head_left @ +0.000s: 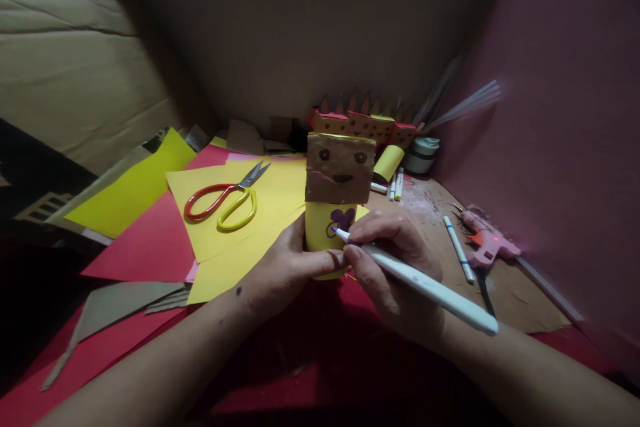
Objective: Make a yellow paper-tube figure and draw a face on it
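My left hand (293,260) is closed around the yellow lower part of a paper-and-cardboard figure (340,170), its thumb across the front. The figure stands upright, with a brown box head bearing drawn eyes and a nose. On its yellow body is a purple flower-like drawing (342,217), partly filled and partly outlined. A white marker (425,283) with a purple tip is pinched in my right hand (390,253), and the tip meets the drawing at an unfilled outline. My right hand's lower fingers are tucked behind the marker.
Scissors (227,197) with red and yellow handles lie on yellow paper (280,190) at left, among red sheets (145,247). Right are a pink glue gun (490,237) and a capped marker (459,249). Several similar box heads (357,123) stand behind, near a yellow tube (389,163).
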`<state>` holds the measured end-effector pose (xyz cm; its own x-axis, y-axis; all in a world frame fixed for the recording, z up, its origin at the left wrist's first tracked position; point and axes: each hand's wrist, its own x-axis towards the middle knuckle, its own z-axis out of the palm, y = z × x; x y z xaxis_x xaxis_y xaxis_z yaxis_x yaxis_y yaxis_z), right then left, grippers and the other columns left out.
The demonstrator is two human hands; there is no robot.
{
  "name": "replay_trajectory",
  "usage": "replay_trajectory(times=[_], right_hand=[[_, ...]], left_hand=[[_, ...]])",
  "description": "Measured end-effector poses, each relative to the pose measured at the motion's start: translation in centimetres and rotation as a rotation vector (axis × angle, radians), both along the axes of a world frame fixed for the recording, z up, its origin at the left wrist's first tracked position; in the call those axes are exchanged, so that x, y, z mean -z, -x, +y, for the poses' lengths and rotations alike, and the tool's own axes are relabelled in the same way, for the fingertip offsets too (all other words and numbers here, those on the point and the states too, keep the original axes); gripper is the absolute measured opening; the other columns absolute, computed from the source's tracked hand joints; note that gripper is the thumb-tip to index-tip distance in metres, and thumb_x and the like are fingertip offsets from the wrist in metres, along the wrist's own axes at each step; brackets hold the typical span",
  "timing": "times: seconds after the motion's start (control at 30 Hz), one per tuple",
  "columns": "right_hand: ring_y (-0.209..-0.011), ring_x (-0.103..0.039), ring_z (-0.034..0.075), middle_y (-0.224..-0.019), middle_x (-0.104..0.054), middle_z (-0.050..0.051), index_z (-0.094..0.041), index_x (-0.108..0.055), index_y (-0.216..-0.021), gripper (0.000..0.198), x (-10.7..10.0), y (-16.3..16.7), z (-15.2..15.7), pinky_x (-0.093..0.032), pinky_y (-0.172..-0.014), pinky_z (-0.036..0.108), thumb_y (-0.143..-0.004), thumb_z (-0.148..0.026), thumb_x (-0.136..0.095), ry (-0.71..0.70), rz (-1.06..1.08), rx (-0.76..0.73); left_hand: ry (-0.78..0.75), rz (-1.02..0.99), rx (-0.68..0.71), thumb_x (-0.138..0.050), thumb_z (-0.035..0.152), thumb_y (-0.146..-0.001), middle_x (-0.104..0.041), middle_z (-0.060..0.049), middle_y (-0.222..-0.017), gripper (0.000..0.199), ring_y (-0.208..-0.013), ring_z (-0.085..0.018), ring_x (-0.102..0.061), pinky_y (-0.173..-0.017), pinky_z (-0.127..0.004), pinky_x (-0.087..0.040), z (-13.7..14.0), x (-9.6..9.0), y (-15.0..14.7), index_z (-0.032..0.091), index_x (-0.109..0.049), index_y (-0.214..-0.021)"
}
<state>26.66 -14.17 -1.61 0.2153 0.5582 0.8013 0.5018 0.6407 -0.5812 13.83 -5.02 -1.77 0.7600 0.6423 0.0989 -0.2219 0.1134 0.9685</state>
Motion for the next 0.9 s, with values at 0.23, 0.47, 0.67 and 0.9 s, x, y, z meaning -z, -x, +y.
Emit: replay_trajectory(times=[0.23, 0.47, 0.67, 0.9], right_hand=[[-0.076, -0.064, 0.013, -0.087, -0.063, -0.002, -0.025, -0.062, -0.095, 0.017, 0.18, 0.02, -0.13, -0.056, -0.069, 0.028, -0.086, -0.011, -0.068, 0.024, 0.008, 0.040], [-0.072, -0.064, 0.012, -0.085, -0.064, -0.002, -0.026, -0.062, -0.093, 0.016, 0.04, 0.16, -0.15, -0.055, -0.065, 0.026, -0.086, -0.012, -0.068, 0.042, 0.014, 0.070], [-0.071, -0.065, 0.013, -0.084, -0.065, -0.002, -0.026, -0.062, -0.092, 0.016, -0.16, 0.07, -0.15, -0.057, -0.063, 0.028, -0.085, -0.013, -0.068, 0.044, -0.008, 0.097], [-0.072, -0.064, 0.011, -0.085, -0.065, -0.003, -0.025, -0.062, -0.093, 0.015, 0.21, 0.05, -0.11, -0.054, -0.064, 0.025, -0.086, -0.014, -0.069, 0.060, 0.012, 0.113]], left_hand=[[-0.012, 0.002, 0.000, -0.084, 0.021, -0.072, -0.071, -0.006, -0.092, 0.038, -0.082, -0.023, -0.064, -0.072, -0.032, -0.053, -0.08, -0.05, 0.02, 0.016, -0.068, -0.107], [-0.014, 0.007, 0.005, -0.084, 0.022, -0.073, -0.070, -0.006, -0.090, 0.039, -0.081, -0.021, -0.062, -0.070, -0.030, -0.052, -0.07, 0.02, 0.08, 0.016, -0.067, -0.107], [-0.046, 0.029, 0.012, -0.082, 0.025, -0.076, -0.070, -0.007, -0.094, 0.039, -0.085, -0.023, -0.063, -0.073, -0.032, -0.052, -0.11, -0.09, 0.10, 0.016, -0.065, -0.110], [-0.068, 0.033, 0.008, -0.081, 0.026, -0.078, -0.070, -0.008, -0.096, 0.039, -0.086, -0.024, -0.064, -0.074, -0.033, -0.053, -0.18, -0.09, 0.07, 0.017, -0.065, -0.112]])
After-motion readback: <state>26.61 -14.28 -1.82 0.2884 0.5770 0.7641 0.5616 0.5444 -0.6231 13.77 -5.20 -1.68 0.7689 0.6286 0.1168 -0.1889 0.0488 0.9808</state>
